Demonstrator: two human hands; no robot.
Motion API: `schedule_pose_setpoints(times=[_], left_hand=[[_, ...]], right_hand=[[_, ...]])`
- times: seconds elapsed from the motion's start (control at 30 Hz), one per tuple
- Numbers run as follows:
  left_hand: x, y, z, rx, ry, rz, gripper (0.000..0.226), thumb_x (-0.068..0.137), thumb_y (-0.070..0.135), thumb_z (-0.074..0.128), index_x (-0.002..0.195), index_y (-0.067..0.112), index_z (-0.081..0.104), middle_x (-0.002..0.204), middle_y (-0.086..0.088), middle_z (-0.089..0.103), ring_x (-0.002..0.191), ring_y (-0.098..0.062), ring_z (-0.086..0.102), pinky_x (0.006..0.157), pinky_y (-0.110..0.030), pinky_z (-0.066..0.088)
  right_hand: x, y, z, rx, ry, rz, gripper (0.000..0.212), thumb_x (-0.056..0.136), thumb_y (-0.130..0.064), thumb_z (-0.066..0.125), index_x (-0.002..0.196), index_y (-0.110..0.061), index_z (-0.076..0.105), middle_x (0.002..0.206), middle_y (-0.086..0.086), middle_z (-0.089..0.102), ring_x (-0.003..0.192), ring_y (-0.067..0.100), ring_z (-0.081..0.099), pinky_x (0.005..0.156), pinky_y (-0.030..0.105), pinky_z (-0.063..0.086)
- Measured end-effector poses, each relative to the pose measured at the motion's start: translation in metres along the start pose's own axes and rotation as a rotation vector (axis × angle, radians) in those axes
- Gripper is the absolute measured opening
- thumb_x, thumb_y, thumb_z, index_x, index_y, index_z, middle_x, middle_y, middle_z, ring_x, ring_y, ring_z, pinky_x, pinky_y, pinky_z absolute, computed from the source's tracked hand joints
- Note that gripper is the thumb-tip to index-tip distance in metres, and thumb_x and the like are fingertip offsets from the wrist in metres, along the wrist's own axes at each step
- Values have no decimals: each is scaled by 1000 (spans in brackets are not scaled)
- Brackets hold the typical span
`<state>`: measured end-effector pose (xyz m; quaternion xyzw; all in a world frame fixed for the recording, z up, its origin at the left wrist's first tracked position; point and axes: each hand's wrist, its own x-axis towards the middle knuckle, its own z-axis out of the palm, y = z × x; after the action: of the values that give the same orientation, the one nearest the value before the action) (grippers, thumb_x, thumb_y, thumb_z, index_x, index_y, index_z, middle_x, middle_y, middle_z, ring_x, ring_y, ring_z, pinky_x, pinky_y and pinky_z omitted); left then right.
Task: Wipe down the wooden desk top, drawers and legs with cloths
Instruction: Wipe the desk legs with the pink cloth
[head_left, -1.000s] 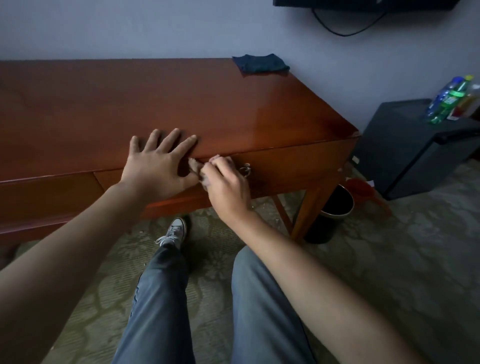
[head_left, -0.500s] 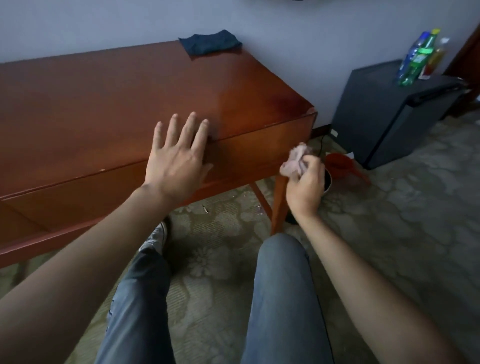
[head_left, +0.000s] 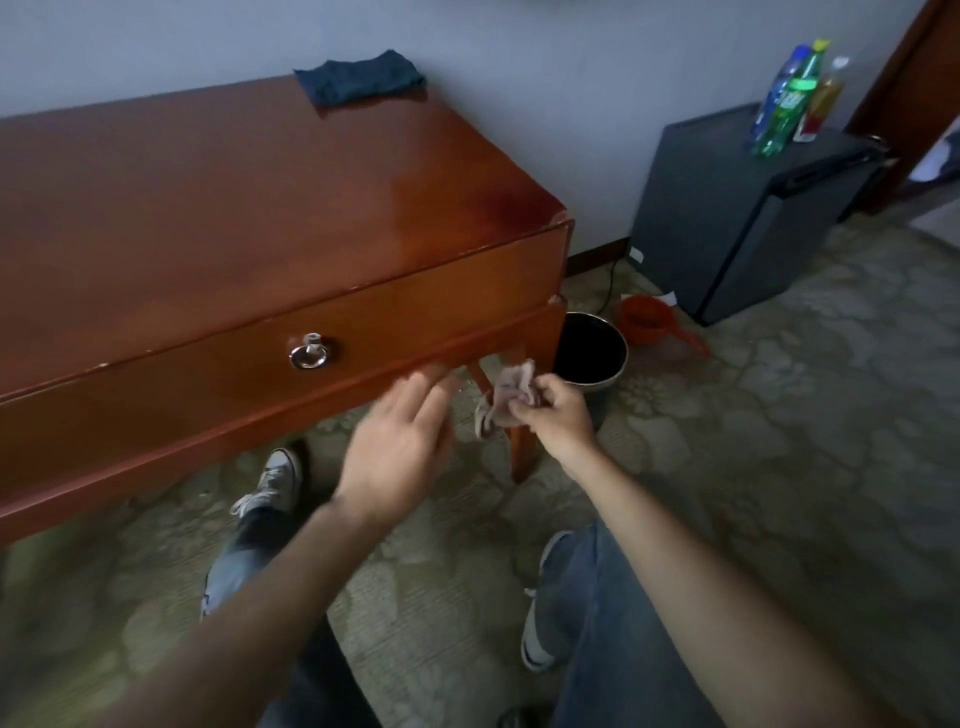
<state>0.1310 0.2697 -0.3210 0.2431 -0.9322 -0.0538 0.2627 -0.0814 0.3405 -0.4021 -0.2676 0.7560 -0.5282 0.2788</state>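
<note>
Right hand (head_left: 558, 413) pinches a crumpled pink cloth (head_left: 506, 397) just before the desk leg (head_left: 524, 447); left hand (head_left: 402, 441) beside it, fingers spread, holding nothing. Black bin (head_left: 592, 358) stands behind the leg; blue cloth (head_left: 361, 78) lies far up on the tabletop (head_left: 234, 208).

cloth (head_left: 358, 83) on desk (head_left: 249, 197) back corner | bin (head_left: 589, 358) right of desk leg (head_left: 524, 452) | bottles (head_left: 789, 98) on fridge (head_left: 737, 218)

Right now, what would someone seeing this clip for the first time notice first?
The glossy wooden desk fills the left side, its drawer front carrying a metal ring pull. In front of the desk's right front leg, the right hand pinches a crumpled pale cloth, and the left hand is open beside it. A dark blue cloth lies at the desk's far edge.
</note>
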Motion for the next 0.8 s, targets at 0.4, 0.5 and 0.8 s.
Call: schedule_pose_setpoints(times=[0.4, 0.5, 0.8], left_hand=[[-9, 51, 54, -1022, -274, -715, 24, 98, 16, 70, 79, 2, 72, 64, 6, 68, 59, -5, 60, 64, -22, 49], [-21, 45, 48, -946, -235, -799, 29, 100, 26, 67, 82, 3, 70, 70, -2, 67, 68, -17, 61, 71, -35, 55], [-5, 22, 49, -850, -361, -463, 12, 89, 34, 81, 96, 25, 76, 88, 6, 77, 85, -15, 73, 74, -32, 57]], right_hand=[[-62, -4, -68, 331, 16, 131, 9, 93, -3, 66, 94, -7, 74, 92, 17, 75, 86, 25, 70, 76, 36, 52], [-62, -2, -74, 381, 66, 214, 16, 91, -1, 63, 98, -11, 74, 97, 15, 75, 93, 29, 72, 79, 39, 57], [-58, -17, -23, -50, -216, -121, 24, 78, -8, 82, 89, -27, 75, 84, -4, 75, 81, 9, 69, 75, 30, 55]])
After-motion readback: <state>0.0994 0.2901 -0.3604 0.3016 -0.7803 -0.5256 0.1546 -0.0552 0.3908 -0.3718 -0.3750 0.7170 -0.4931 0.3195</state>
